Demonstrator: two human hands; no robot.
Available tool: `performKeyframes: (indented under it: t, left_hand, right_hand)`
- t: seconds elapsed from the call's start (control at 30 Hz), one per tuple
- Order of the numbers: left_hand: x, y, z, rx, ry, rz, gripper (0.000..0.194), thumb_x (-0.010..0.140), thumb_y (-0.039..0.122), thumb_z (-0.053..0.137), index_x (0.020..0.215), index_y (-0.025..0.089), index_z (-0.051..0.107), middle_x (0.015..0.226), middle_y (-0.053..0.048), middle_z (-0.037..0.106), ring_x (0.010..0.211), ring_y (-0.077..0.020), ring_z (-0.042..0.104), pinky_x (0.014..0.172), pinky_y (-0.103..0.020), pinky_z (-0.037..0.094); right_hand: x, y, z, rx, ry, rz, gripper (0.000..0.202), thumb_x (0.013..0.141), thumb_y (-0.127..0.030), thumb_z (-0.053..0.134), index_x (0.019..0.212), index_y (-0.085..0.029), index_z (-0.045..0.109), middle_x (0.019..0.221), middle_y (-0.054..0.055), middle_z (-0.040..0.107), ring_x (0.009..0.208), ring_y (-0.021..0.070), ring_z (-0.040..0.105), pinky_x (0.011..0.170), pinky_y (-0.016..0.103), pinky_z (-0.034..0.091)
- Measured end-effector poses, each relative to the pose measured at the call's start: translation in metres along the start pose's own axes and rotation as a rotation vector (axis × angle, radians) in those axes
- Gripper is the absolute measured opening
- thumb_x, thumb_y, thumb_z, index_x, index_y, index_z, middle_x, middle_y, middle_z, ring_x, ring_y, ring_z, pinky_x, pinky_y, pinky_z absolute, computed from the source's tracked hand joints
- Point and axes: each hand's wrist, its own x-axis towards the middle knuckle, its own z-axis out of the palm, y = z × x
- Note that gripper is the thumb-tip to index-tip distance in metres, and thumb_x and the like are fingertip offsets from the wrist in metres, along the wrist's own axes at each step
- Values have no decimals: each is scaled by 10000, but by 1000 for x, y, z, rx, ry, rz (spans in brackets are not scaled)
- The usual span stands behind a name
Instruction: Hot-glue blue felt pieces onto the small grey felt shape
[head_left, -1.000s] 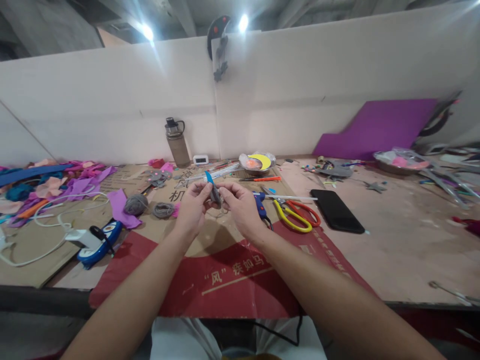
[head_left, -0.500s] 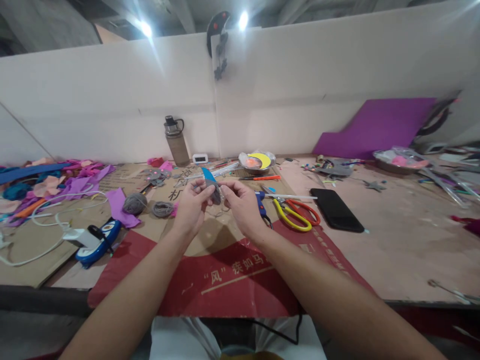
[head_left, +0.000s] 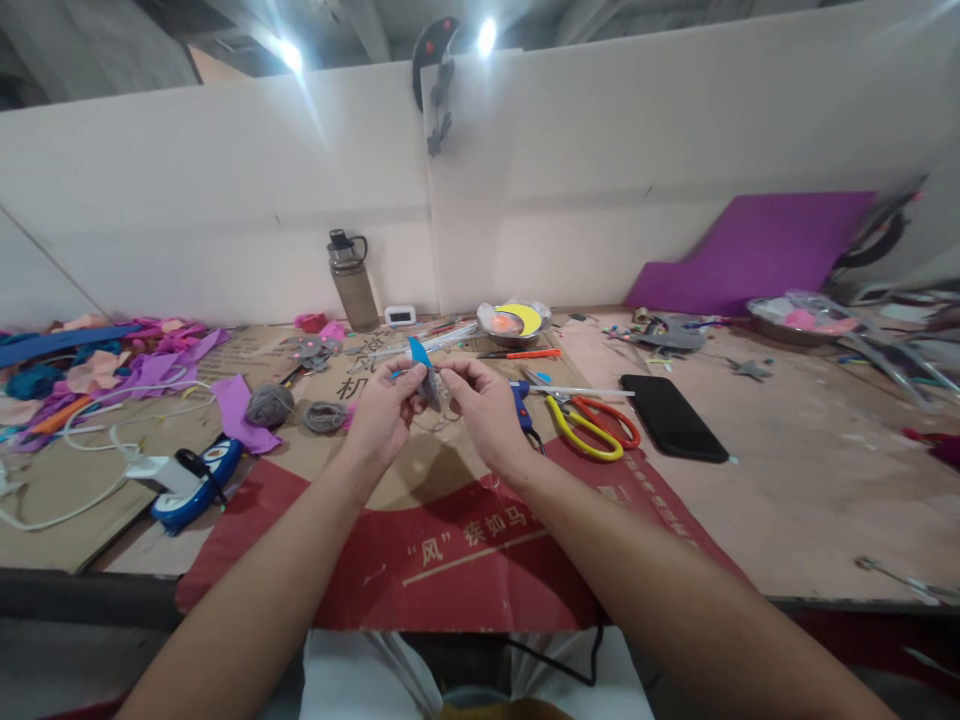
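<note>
A small crescent-like piece (head_left: pixel 430 377), blue at its upper end and grey below, is held up between my two hands over the cardboard. The fingers of my left hand (head_left: pixel 386 410) pinch it from the left. From the right, the thumb and fingers of my right hand (head_left: pixel 484 408) close on its grey edge, where something thin and yarn-like shows faintly. Just right of my right hand lie a blue glue gun (head_left: pixel 521 405), yellow-handled scissors (head_left: pixel 585 432) and red-handled scissors (head_left: pixel 611 420).
A grey yarn ball (head_left: pixel 270 407) and a yarn coil (head_left: pixel 325 417) lie left. Behind stand a bottle (head_left: pixel 354 285) and a bowl with a yellow crescent (head_left: pixel 525 320). A black phone (head_left: pixel 673 418) lies right, a blue power strip (head_left: pixel 199 490) at left.
The blue end of the piece has shifted slightly right and tilted, and the left fingers have moved a little on it. Both hands keep their hold.
</note>
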Motion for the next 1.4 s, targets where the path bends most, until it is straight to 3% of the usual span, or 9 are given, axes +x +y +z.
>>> performKeyframes:
  t: [0.13, 0.27, 0.47, 0.63, 0.87, 0.97, 1.17, 1.4]
  left_hand:
    - [-1, -1, 0, -12, 17, 45, 370, 611, 265, 872, 773, 184, 550, 664, 39, 622, 535, -71, 549, 466, -174, 386]
    - [-3, -3, 1, 19, -35, 118, 346, 640, 320, 863, 812, 174, 600, 743, 21, 639, 607, -79, 580, 540, -193, 463]
    - [-7, -8, 1, 244, -99, 211, 405, 659, 265, 857, 977, 181, 620, 907, -24, 675, 729, -109, 615, 583, -210, 488]
    - [-9, -5, 3, 205, -104, 153, 345, 734, 324, 785, 986, 169, 609, 831, -12, 655, 583, -81, 565, 476, -201, 446]
    - [-12, 3, 4, 159, -3, 85, 365, 713, 368, 771, 953, 209, 545, 700, 50, 618, 474, -77, 533, 360, -172, 410]
    - [-11, 4, 2, 173, 20, 78, 366, 714, 389, 757, 941, 217, 526, 644, 66, 606, 430, -74, 512, 324, -161, 375]
    - [-5, 0, -3, 193, 59, 74, 346, 702, 388, 743, 919, 210, 541, 724, 27, 679, 423, -72, 530, 302, -155, 328]
    - [6, 2, -11, 166, 97, 47, 280, 698, 337, 707, 864, 197, 531, 708, -1, 696, 409, -72, 532, 305, -141, 242]
  right_hand:
    - [-4, -3, 3, 3, -21, -4, 175, 804, -342, 645, 895, -202, 699, 788, -7, 652, 639, 101, 509, 599, 246, 401]
    - [-6, -7, 5, -27, -5, -36, 186, 809, -341, 627, 890, -185, 687, 783, -2, 651, 653, 107, 526, 610, 248, 417]
    - [-4, -8, 2, -89, 59, -89, 172, 833, -335, 607, 864, -176, 668, 780, 3, 637, 683, 118, 545, 654, 262, 442]
    - [-8, -5, -1, -277, 29, -213, 217, 910, -352, 541, 963, -205, 690, 936, 41, 685, 829, 157, 603, 752, 298, 473]
    - [-9, 1, -3, -487, -36, -358, 214, 953, -288, 473, 1002, -200, 661, 1053, 77, 696, 997, 190, 628, 898, 347, 475]
    - [-8, 3, -3, -567, -59, -378, 186, 933, -229, 479, 964, -194, 659, 1061, 88, 704, 1009, 200, 631, 915, 360, 476]
    - [-7, 6, -6, -671, -126, -430, 203, 910, -160, 475, 975, -173, 667, 1047, 109, 704, 999, 207, 636, 904, 361, 490]
    - [-13, 5, -2, -902, -210, -482, 235, 927, -202, 472, 1052, -166, 669, 1065, 129, 665, 995, 226, 597, 918, 388, 484]
